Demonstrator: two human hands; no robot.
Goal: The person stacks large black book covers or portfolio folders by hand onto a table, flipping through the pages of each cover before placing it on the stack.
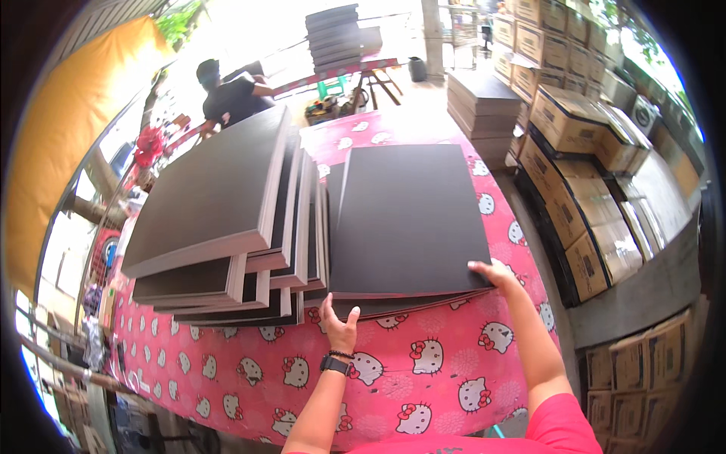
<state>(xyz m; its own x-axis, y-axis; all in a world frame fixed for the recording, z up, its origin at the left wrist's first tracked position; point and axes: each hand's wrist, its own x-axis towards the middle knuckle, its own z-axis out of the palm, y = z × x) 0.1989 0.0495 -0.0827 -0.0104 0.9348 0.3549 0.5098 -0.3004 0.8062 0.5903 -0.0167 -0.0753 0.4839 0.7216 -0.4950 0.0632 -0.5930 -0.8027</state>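
A low stack of large black boards (412, 219) lies on the pink table, its upper boards shifted from the lower ones at the near edge. At its near left corner is my left hand (340, 327), with fingers stretched upward and the thumb apart, touching the edge. My right hand (495, 275) grips the near right corner, thumb on top; its other fingers are mostly hidden. To the left rises a taller, uneven pile of thick black blocks (215, 189) with pale edges, several of them staggered and overlapping.
A pink cloth with cartoon cats covers the table (393, 393). Beyond its right side stand cardboard boxes (582, 212) and another board stack (484, 106). A person in black (234, 98) is at the far left, near a back table bearing a dark stack (333, 38).
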